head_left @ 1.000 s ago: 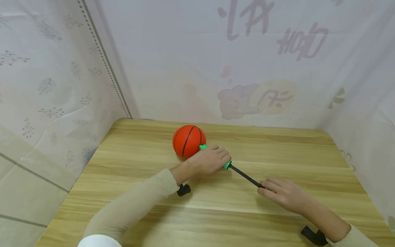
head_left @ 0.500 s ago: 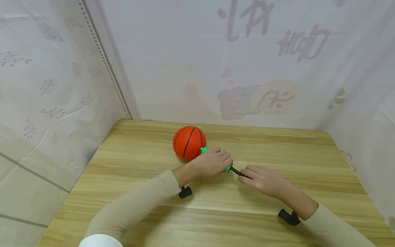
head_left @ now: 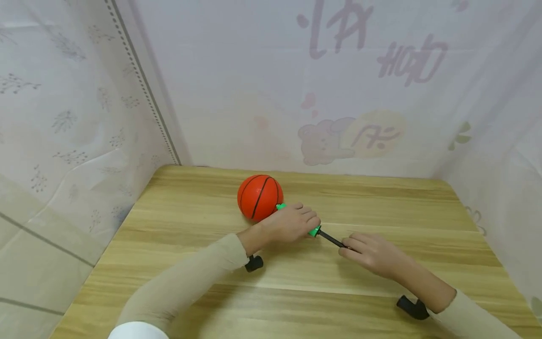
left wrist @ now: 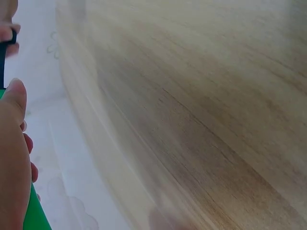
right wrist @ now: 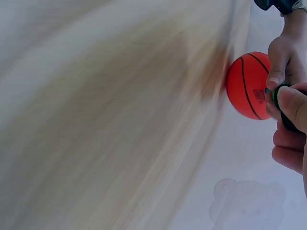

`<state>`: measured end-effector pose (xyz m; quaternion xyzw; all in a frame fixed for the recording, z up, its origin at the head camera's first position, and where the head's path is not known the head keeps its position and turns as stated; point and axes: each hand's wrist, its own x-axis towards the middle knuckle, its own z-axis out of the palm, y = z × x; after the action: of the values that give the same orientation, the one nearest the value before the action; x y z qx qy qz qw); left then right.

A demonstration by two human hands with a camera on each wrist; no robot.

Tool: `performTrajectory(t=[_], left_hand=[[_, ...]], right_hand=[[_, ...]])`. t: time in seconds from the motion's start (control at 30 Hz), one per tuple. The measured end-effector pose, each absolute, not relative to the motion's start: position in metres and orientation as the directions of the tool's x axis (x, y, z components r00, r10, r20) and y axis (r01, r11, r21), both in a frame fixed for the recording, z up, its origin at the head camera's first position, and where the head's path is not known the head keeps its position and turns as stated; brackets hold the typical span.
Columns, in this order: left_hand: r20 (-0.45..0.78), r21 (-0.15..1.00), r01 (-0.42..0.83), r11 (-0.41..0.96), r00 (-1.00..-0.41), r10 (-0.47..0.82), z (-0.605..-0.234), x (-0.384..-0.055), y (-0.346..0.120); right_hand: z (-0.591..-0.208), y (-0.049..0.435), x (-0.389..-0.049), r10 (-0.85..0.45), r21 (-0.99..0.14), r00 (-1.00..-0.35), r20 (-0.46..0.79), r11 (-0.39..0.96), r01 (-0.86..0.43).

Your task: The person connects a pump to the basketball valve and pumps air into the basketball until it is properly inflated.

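An orange-red toy basketball [head_left: 258, 195] with black lines sits on the wooden table. My left hand [head_left: 292, 223] grips the green barrel of a hand pump [head_left: 314, 231]; its green tip end meets the ball's right side. From the barrel's other end runs a thin black rod [head_left: 332, 239]. My right hand [head_left: 376, 255] holds the black handle [left wrist: 10, 39] at the rod's far end, mostly hidden under the fingers in the head view. Part of the rod shows between both hands. In the right wrist view, the ball [right wrist: 248, 86] appears behind the left hand.
The wooden table [head_left: 203, 193] ends at a patterned cloth wall [head_left: 237, 84] behind and at both sides. Black wrist camera mounts stick out below each wrist, the left mount [head_left: 254, 263] and the right mount [head_left: 412, 307], close over the tabletop.
My right hand first slid in toward the left hand, shortening the visible rod, then drew back out a little. The left hand and the ball have hardly moved.
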<state>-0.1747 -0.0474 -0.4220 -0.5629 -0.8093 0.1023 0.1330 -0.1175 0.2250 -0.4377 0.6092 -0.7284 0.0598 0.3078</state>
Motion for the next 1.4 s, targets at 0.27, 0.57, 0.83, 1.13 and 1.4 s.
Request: performTrajectory(t=[0.27,0.57,0.83,1.13,1.4], left_hand=[[0.108,-0.298,0.9,0.318,-0.299,0.948,-0.425,-0.176,-0.048],[0.106,-0.298,0.896,0.328,-0.311,0.945,-0.426,-0.177,-0.049],[0.12,-0.309,0.884,0.351,-0.329,0.937,-0.427,-0.177,-0.047],[0.127,-0.341,0.879,0.335,-0.31,0.942,-0.429,-0.173,-0.041],[0.106,-0.313,0.888,0.336,-0.319,0.942,-0.426,-0.177,-0.043]], right_hand=[[-0.438,0.25,-0.097,-0.837,0.303,-0.05,0.545,0.252,-0.919],[-0.436,0.252,-0.096,-0.836,0.304,-0.043,0.547,0.246,-0.92],[-0.437,0.231,-0.112,-0.855,0.311,-0.071,0.513,0.263,-0.913],[-0.436,0.205,-0.13,-0.886,0.334,-0.081,0.457,0.256,-0.907],[-0.438,0.208,-0.13,-0.871,0.315,-0.096,0.482,0.275,-0.908]])
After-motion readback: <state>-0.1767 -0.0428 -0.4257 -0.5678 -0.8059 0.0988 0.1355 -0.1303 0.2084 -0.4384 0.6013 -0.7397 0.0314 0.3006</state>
